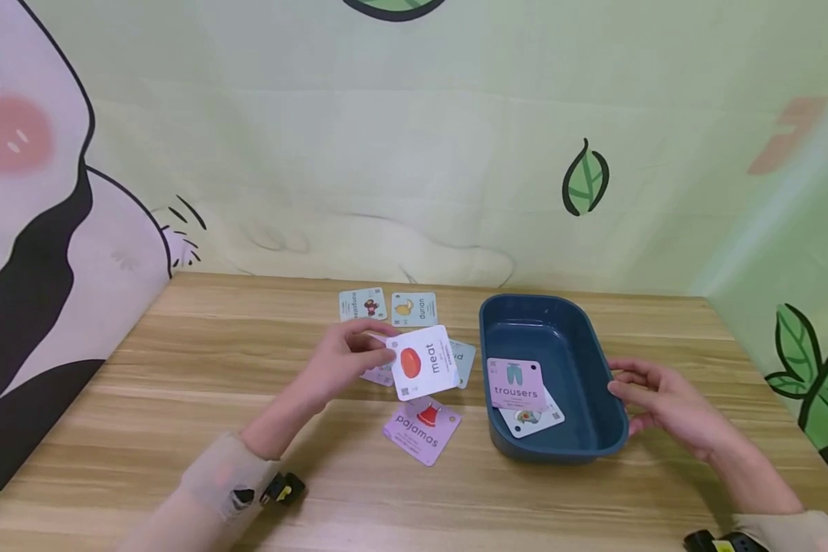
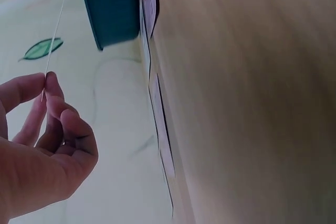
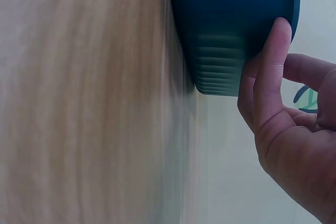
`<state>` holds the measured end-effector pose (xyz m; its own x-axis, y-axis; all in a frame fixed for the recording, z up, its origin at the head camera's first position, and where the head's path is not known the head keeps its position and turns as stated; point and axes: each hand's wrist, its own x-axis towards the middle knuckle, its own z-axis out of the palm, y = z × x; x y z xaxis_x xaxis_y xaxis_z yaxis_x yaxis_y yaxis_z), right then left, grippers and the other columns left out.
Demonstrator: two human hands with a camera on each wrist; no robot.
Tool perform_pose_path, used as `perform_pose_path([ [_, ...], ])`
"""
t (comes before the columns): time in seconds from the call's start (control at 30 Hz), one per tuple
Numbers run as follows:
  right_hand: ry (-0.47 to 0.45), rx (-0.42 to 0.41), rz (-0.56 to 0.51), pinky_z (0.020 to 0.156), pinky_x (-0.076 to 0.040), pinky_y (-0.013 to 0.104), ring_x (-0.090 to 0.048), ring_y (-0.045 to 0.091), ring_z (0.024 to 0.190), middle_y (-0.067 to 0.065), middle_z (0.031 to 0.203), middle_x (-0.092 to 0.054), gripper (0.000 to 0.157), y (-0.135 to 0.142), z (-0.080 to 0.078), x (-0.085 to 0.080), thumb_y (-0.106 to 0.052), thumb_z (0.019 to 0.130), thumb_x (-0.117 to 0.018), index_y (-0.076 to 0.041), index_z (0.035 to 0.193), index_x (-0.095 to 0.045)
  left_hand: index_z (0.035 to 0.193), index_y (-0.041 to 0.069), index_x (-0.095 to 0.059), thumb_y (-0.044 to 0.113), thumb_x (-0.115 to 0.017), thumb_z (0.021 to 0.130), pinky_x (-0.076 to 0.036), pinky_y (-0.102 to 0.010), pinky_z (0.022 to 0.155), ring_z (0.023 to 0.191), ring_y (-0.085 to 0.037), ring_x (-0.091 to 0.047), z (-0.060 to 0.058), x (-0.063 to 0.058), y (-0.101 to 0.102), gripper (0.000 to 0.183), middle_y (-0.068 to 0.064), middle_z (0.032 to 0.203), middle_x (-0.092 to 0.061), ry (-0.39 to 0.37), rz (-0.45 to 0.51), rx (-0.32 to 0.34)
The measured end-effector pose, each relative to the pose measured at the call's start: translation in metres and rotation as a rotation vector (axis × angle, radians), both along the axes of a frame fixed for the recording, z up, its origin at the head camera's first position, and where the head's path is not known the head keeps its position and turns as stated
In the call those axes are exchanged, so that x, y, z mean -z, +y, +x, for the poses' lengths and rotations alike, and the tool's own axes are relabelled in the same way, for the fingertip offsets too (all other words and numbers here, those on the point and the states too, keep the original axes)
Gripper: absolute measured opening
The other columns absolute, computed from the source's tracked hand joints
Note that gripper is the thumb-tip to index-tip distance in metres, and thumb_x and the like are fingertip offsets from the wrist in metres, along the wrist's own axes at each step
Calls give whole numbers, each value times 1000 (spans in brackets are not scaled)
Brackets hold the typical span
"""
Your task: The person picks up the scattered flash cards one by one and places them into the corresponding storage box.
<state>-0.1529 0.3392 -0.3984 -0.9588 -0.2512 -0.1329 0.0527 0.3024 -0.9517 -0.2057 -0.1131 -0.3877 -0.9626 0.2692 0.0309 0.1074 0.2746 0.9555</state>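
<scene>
Along the near side of the wooden tabletop (image 1: 359, 506) extend two forearms in light sleeves (image 1: 200, 483); a small black-and-yellow device (image 1: 283, 488) is worn at each wrist. Slightly farther, left of centre, lies the pajamas card (image 1: 424, 435), purple with a red garment. To the right stands a dark blue bin (image 1: 571, 353), rounded at the corners. Within its near left part, a white picture card (image 1: 533, 419) lies partly under the purple trousers card (image 1: 516, 385). The right hand (image 1: 665, 402) touches the bin's outer right wall, its fingers relaxed and not wrapped round it. Left of the bin, the left hand (image 1: 338, 364) pinches the white meat card (image 1: 423, 362) by its left edge between thumb and fingertips; the left wrist view shows this card edge-on, raised clear of the tabletop. Behind it appear parts of a purple card (image 1: 381, 374) and a pale blue card (image 1: 464, 363), both mostly hidden. Farther back lie the durian card (image 1: 415, 309) and, just left of it, a dark-red fruit card (image 1: 362, 303). Beyond rises a pale green backdrop (image 1: 414, 153) with printed leaves.
</scene>
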Motion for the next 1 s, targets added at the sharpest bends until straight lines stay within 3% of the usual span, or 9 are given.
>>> perform_pose_path([
  [0.3, 15, 0, -3, 60, -59, 38, -65, 19, 84, 13, 110, -59, 55, 0, 0, 0, -10, 107, -54, 19, 147, -30, 117, 10, -74, 4, -75, 90, -44, -27, 61, 80, -26, -58, 4, -3, 28, 27, -8, 89, -72, 44, 58, 59],
  [0.57, 18, -2, 0, 60, -59, 38, -65, 19, 84, 13, 109, -59, 55, -1, 1, 0, -10, 107, -55, 19, 147, -30, 119, 13, -75, 9, -75, 92, -48, -29, 68, 80, -23, -61, 10, -7, 57, 28, -2, 87, -73, 116, 24, 137],
  [0.8, 20, -1, 1, 60, -59, 38, -64, 18, 84, 13, 109, -59, 55, -2, 1, 0, -10, 107, -54, 19, 147, -31, 118, 20, -75, 12, -75, 93, -50, -28, 68, 82, -18, -63, 9, -5, 82, 26, 5, 88, -73, 157, -10, 164],
  [1.0, 30, 0, 1, 60, -59, 38, -64, 18, 86, 13, 108, -59, 54, -1, 1, 0, -9, 106, -55, 20, 146, -31, 117, 18, -74, 11, -75, 93, -49, -27, 67, 81, -17, -61, 7, -4, 100, 25, 7, 87, -72, 197, -17, 203],
])
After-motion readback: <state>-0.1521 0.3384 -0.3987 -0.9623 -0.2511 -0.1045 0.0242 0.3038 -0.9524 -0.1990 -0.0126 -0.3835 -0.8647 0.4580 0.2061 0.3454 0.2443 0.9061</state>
